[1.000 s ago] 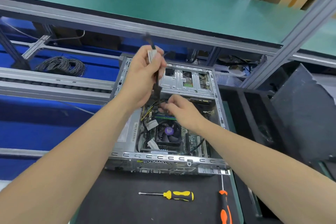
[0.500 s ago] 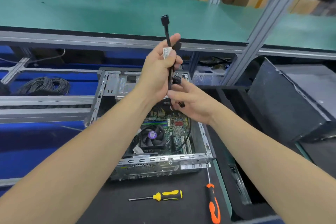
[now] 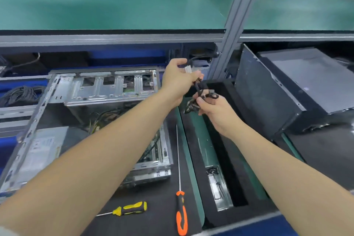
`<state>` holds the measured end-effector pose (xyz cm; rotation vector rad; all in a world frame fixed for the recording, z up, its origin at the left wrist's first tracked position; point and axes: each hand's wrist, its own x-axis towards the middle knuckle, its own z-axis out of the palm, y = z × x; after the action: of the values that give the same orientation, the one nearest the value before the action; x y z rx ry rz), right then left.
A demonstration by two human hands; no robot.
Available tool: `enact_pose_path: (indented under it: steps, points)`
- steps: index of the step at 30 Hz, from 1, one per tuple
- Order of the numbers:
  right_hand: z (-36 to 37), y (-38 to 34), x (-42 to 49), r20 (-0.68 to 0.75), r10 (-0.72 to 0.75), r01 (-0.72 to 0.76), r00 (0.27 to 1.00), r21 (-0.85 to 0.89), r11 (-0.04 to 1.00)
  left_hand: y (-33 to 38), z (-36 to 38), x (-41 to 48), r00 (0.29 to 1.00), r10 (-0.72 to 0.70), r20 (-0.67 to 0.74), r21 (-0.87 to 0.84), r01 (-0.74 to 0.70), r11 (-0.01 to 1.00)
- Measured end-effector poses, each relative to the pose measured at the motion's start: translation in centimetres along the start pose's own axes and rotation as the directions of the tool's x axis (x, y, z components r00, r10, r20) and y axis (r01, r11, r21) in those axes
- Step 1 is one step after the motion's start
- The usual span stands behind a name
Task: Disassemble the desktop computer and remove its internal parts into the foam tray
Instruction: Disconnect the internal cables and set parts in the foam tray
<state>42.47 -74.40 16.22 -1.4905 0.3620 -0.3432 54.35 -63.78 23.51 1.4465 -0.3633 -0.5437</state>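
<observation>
Both left hand [image 3: 177, 80] and right hand [image 3: 215, 108] grip a black cable [image 3: 199, 90] above the foam tray [image 3: 199, 168] rim.

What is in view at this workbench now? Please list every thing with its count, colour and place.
computer case: 1, silver, open, left of centre
black cable: 1, with a white label, held in the air between both hands
foam tray: 1, black, right of the case
yellow screwdriver: 1, yellow and black, in front of the case
orange screwdriver: 1, orange and black, long shaft, beside the tray
cable coil: 1, black, far left
metal box: 1, dark grey, right of the tray
shelf: 1, green, above
left hand: 1, pinches the cable's upper part
right hand: 1, grips its lower end
</observation>
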Motion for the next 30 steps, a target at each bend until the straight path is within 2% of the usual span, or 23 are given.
enact_pose_path:
  steps: [5,8,10,12,15,19,21,27,30]
  points:
    - [-8.0,2.7,0.8,-0.101,0.026,-0.036,0.995,-0.092,0.995,-4.8,8.4,2.5,0.998,-0.053,-0.032,0.209,0.058,0.976]
    - [-12.4,4.6,2.2,-0.231,0.067,-0.115,0.971,-0.201,0.973,-8.3,12.7,4.6,0.99,-0.138,0.042,0.273,0.122,0.954]
    - [-14.6,5.7,3.5,-0.341,0.086,-0.207,0.936,-0.337,0.918,-10.7,14.7,5.7,0.975,-0.192,0.111,0.305,0.15,0.94]
    - [-16.1,6.7,4.7,-0.416,0.086,-0.302,0.905,-0.487,0.819,-12.6,16.2,6.4,0.958,-0.232,0.169,0.298,0.174,0.938]
    - [-17.2,8.3,6.9,-0.419,0.133,-0.376,0.898,-0.577,0.725,-15.1,17.5,7.7,0.943,-0.282,0.174,0.271,0.23,0.935]
    - [-17.2,10.3,9.1,-0.398,0.2,-0.422,0.895,-0.612,0.669,-17.4,17.3,9.5,0.925,-0.357,0.132,0.235,0.321,0.917]
    - [-17.1,11.0,9.9,-0.431,0.187,-0.441,0.883,-0.625,0.644,-18.0,16.9,9.9,0.911,-0.39,0.133,0.22,0.357,0.908]
    - [-16.9,11.9,11.7,-0.48,0.117,-0.474,0.87,-0.745,0.469,-18.5,17.2,10.4,0.9,-0.41,0.152,0.177,0.383,0.907]
    - [-16.5,12.6,12.1,-0.466,0.184,-0.495,0.865,-0.739,0.458,-18.4,17.2,10.0,0.891,-0.434,0.131,0.152,0.414,0.897]
